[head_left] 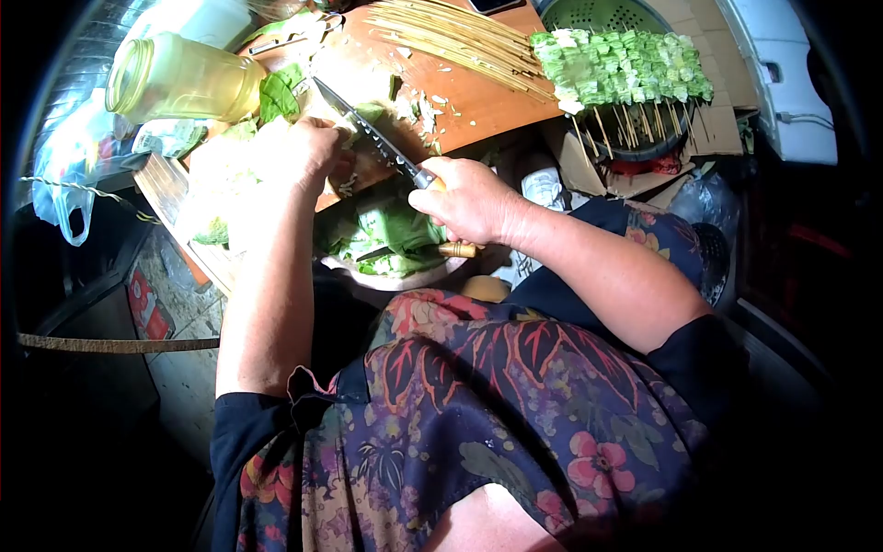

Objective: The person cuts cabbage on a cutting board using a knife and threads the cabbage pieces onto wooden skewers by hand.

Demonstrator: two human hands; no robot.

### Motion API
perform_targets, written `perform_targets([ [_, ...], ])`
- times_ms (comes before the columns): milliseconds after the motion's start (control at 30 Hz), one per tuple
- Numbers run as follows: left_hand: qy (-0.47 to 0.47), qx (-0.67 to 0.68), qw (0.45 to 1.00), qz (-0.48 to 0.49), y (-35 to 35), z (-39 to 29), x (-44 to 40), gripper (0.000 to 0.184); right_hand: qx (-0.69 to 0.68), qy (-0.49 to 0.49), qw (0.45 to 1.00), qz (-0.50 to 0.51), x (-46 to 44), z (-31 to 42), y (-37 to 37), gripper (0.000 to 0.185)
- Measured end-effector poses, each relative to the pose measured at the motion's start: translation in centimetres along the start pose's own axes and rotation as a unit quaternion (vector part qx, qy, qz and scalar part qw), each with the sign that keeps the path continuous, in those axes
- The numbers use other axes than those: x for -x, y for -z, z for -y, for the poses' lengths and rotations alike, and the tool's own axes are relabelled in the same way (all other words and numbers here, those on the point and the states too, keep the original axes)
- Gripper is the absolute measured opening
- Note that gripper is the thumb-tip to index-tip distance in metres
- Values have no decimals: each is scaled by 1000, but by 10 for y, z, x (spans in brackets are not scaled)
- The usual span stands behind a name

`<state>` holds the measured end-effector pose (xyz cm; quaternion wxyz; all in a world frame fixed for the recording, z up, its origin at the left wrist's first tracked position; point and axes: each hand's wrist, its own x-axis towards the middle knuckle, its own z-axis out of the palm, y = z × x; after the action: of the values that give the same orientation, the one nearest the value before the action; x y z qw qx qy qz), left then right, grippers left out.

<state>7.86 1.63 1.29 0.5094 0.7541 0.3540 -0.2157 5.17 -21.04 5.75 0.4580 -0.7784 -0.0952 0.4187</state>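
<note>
Over the orange board (478, 124), my right hand (464, 198) was closed around the handle of a knife (372, 136). The blade ran out ahead of that fist, slanting away from me and to my left, its tip beyond my left hand (317, 147). The fingers of that hand were curled in close to the blade's left side, nearest its middle; I couldn't tell whether they pinched anything. Cut green scraps (425, 112) lay just right of the blade.

Below my right fist sat one bowl (395, 281) of leaves (395, 225), with a second knife's wooden handle (458, 249) sticking out to the right. So there were two knives, one held and one in the bowl.

Past my left hand, one big loose leaf (279, 95) lay against one jar (184, 81), tipped on its side. Farther left hung one plastic bag (69, 166). Across the board lay a bundle of bare sticks (460, 41), too overlapped to count. To their right, sticks packed with folded greens (625, 69) rested over one colander (589, 13), too crowded to number.
</note>
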Motion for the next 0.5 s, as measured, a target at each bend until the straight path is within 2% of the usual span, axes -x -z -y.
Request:
perform_targets([
  [100,-1,-12,1000,-10,-1,-2,0,21,18,13,1000,8,-4,1,3,34],
  [167,1,-26,1000,-11,-2,-1,-4,22,-48,-45,996,57,-8,2,3,26],
  [333,2,-62,998,-16,-1,8,-19,26,-33,-61,995,67,-18,6,1,26],
  [400,-12,-140,989,-53,-1,11,-21,29,-28,-67,995,68,-26,-3,-6,27],
  [433,-13,-140,989,-53,-3,17,-26,29,27,-13,999,29,-33,-15,-14,29],
  [467,-53,-160,983,-75,-4,27,-34,24,81,41,996,-10,-38,-26,-20,31],
  [500,-94,-181,974,-96,-5,27,-33,21,81,41,996,-12,-38,-26,-22,31],
])
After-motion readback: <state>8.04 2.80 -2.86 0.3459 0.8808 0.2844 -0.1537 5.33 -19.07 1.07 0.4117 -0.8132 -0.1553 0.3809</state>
